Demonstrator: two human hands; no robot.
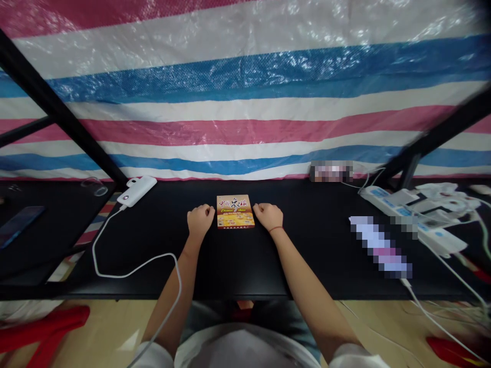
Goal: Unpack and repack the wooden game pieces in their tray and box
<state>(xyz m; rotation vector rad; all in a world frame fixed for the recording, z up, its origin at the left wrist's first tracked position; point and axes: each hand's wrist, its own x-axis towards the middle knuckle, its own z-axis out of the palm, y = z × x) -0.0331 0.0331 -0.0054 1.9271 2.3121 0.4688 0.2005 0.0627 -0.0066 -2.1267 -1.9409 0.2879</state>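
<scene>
- We find the box (235, 211) lying flat on the table (307, 250), its printed lid facing up, with the words "Chinese chess" legible on it.
- We see the left hand (200, 221) just left of the box, its fingers curled into a loose fist and holding nothing.
- We see the right hand (267, 214) just right of the box, curled the same way and also empty. A red thread (275, 229) circles its wrist.
- We read the hands as apart, with the box between them and neither clamped on it. Their knuckles come very near its sides, but we cannot tell whether they touch.
- We judge the box to be light, stiff card with a smooth, perhaps slippery, lid. Its contents may shift if it tilts, and its lid may lift if it is held carelessly.
- We would take hold of it by the two long sides, with the fingers reaching under, rather than by a corner or the lid alone.
- We see a white power bank (136, 191) beyond and left of the box, with its cable (126, 274) trailing toward us.
- We see a phone (21, 226) farther left of the box.
- We see a power strip (383, 202) well to the right of the box, crowded with plugs and wires.
- We see a striped tarp (245, 122) hanging beyond the box.
</scene>
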